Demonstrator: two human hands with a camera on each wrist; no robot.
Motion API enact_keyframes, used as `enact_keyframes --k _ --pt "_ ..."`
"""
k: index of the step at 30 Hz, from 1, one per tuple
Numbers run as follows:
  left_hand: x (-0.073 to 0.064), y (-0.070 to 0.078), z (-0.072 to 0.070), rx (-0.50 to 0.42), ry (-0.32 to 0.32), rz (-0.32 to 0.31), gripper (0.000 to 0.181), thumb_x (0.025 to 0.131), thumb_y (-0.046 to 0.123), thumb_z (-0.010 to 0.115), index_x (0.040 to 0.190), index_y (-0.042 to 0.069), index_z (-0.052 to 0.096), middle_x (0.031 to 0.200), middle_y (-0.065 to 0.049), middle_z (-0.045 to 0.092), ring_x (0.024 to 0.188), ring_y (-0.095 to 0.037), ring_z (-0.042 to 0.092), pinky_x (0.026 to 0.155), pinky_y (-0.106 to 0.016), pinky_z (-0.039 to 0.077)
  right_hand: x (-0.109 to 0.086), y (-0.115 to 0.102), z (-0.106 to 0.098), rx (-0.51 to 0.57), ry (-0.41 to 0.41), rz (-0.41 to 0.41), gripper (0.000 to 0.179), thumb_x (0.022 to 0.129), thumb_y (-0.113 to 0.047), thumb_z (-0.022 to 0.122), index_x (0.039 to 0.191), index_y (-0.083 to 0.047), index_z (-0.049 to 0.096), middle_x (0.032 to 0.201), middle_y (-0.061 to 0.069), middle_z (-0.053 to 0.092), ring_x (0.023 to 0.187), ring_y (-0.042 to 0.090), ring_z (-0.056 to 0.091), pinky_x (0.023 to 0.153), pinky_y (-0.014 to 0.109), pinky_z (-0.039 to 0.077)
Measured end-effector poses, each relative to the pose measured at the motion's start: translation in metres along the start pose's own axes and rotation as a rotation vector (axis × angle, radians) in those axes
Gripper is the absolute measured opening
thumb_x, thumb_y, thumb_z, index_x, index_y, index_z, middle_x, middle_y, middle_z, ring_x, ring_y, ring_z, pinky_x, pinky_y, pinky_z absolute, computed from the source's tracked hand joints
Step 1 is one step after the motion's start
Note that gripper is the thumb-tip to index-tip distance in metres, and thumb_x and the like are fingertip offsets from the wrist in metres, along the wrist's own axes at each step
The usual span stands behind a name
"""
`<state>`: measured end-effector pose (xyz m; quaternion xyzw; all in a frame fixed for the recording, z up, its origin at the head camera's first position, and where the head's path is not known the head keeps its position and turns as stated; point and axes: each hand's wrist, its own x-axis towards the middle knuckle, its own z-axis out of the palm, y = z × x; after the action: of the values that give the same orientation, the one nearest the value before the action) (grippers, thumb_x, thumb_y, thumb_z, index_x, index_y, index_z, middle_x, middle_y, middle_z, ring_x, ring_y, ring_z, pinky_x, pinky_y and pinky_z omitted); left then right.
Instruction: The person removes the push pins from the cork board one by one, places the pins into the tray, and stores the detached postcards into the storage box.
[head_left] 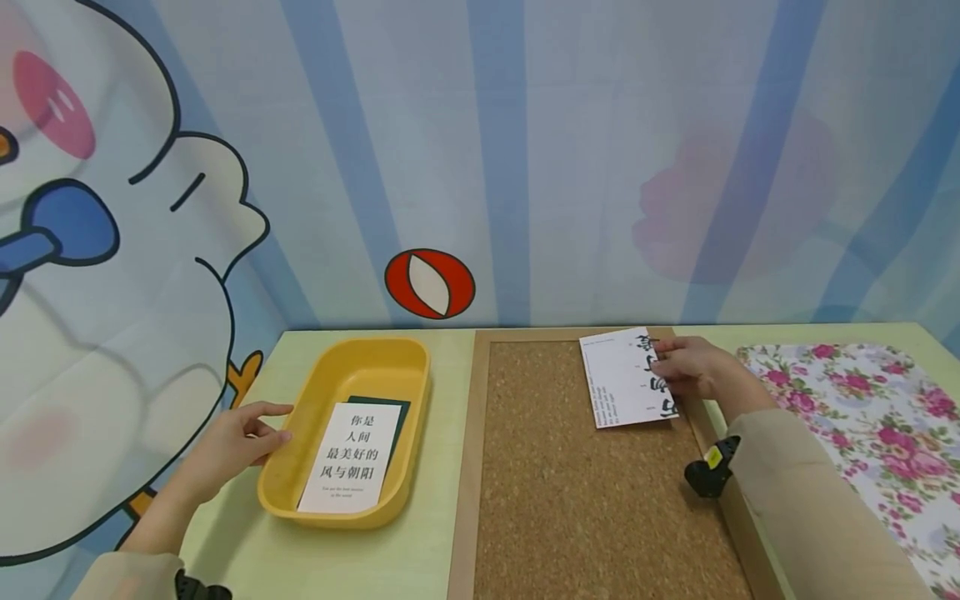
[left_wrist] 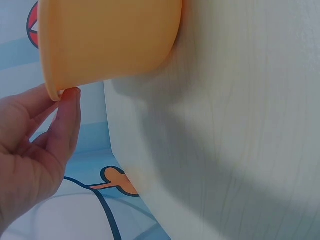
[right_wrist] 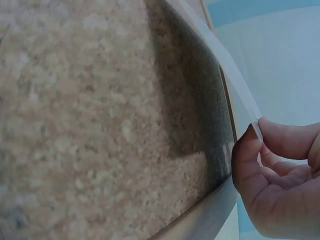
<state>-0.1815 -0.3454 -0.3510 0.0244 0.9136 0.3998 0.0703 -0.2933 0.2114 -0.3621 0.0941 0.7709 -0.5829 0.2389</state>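
Note:
My left hand (head_left: 234, 440) pinches the left rim of a yellow plastic tray (head_left: 420, 392); the left wrist view shows thumb and fingers on either side of that rim. Inside the tray lies a white card (head_left: 352, 458) with printed Chinese text, overlapping a dark green card (head_left: 396, 433) beneath. Over the far right part of a cork board (head_left: 592, 517), my right hand (head_left: 693, 367) pinches a white card with black brush lettering (head_left: 618, 379) by its right edge. In the right wrist view this card (right_wrist: 232, 72) appears edge-on above the cork, casting a shadow on it.
The cork board has a wooden frame (head_left: 467, 467) and lies on a pale yellow table (head_left: 247, 542). At the right is a floral-patterned tray (head_left: 847, 400). A printed backdrop curtain (head_left: 570, 167) with a cartoon figure stands behind and to the left.

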Motion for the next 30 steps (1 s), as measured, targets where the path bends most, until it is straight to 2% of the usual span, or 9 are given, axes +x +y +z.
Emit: enact_keyframes --k 6,15,20,24,30 --pt "0.0 -0.001 -0.001 -0.011 -0.009 -0.006 0.05 0.09 0.012 0.061 0.132 -0.01 0.044 0.084 -0.011 0.061 0.071 -0.021 0.06 0.064 -0.03 0.054 -0.001 -0.005 0.007 0.135 -0.045 0.0 0.061 0.091 0.003 0.051 0.143 0.005 0.019 0.082 -0.003 0.057 0.07 0.008 0.058 0.068 0.025 0.052" --pt "-0.003 0.003 -0.004 -0.034 -0.009 0.007 0.049 0.09 0.011 0.061 0.131 -0.01 0.044 0.083 -0.012 0.06 0.069 -0.02 0.058 0.064 -0.029 0.053 -0.004 -0.019 0.022 0.181 -0.139 -0.099 0.057 0.091 0.004 0.051 0.14 0.007 0.023 0.078 -0.005 0.06 0.07 0.007 0.058 0.065 0.023 0.05" --pt "-0.001 0.003 -0.003 -0.023 -0.012 0.019 0.048 0.09 0.01 0.061 0.13 -0.01 0.044 0.081 -0.011 0.059 0.065 -0.018 0.055 0.062 -0.029 0.053 -0.008 -0.026 0.037 0.235 -0.136 -0.08 0.062 0.092 0.004 0.048 0.145 0.007 0.016 0.083 -0.003 0.056 0.071 0.008 0.054 0.065 0.022 0.048" --pt "0.002 0.005 -0.003 -0.006 -0.019 0.027 0.047 0.09 0.01 0.061 0.13 -0.009 0.045 0.079 -0.01 0.059 0.062 -0.017 0.05 0.061 -0.029 0.051 -0.011 -0.034 0.05 0.312 -0.117 -0.053 0.061 0.092 0.005 0.049 0.145 0.004 0.02 0.086 0.0 0.057 0.072 0.01 0.055 0.064 0.022 0.049" --pt "0.001 0.004 -0.004 -0.007 -0.025 0.018 0.049 0.09 0.012 0.061 0.131 -0.01 0.044 0.081 -0.01 0.06 0.064 -0.017 0.051 0.062 -0.029 0.051 -0.009 -0.042 0.072 0.358 -0.18 -0.062 0.056 0.092 0.007 0.047 0.142 0.003 0.024 0.085 0.002 0.058 0.071 0.01 0.055 0.06 0.02 0.048"
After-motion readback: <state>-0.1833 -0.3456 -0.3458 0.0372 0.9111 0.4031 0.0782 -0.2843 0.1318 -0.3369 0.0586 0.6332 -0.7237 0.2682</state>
